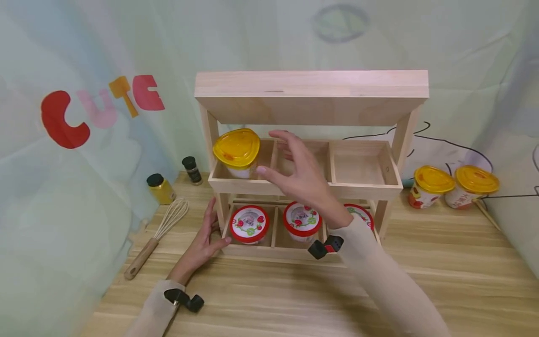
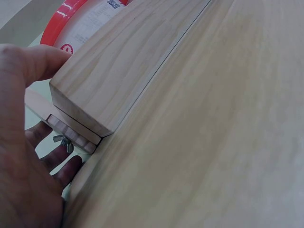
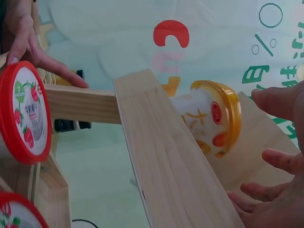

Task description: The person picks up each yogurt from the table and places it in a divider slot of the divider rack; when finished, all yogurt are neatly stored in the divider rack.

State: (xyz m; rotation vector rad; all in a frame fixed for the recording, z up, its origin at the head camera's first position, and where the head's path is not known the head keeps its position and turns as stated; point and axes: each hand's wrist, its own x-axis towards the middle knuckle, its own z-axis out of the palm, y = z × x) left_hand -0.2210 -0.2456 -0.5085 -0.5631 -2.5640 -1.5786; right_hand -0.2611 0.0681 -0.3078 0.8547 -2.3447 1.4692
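A two-tier wooden shelf [image 1: 303, 189] stands on the table. In its upper left compartment sits a yellow-lidded cup [image 1: 237, 149], tilted in the head view. My right hand [image 1: 301, 171] hovers beside that cup, fingers spread and holding nothing. The right wrist view shows a gap between this hand [image 3: 280, 156] and the cup [image 3: 209, 116]. Down at the lower left corner, my left hand [image 1: 204, 238] holds the shelf, thumb on the front board [image 2: 118, 57], other fingers along the side. Red-rimmed tubs [image 1: 249, 224] stand in the lower tier; my right forearm partly hides one.
Two more yellow-lidded cups [image 1: 433, 180] stand right of the shelf, near a thin wooden stick [image 1: 488, 215]. At the left are a whisk [image 1: 156, 238], a yellow jar [image 1: 161, 189] and a black-capped bottle [image 1: 192, 170]. A printed curtain [image 1: 269, 42] hangs behind.
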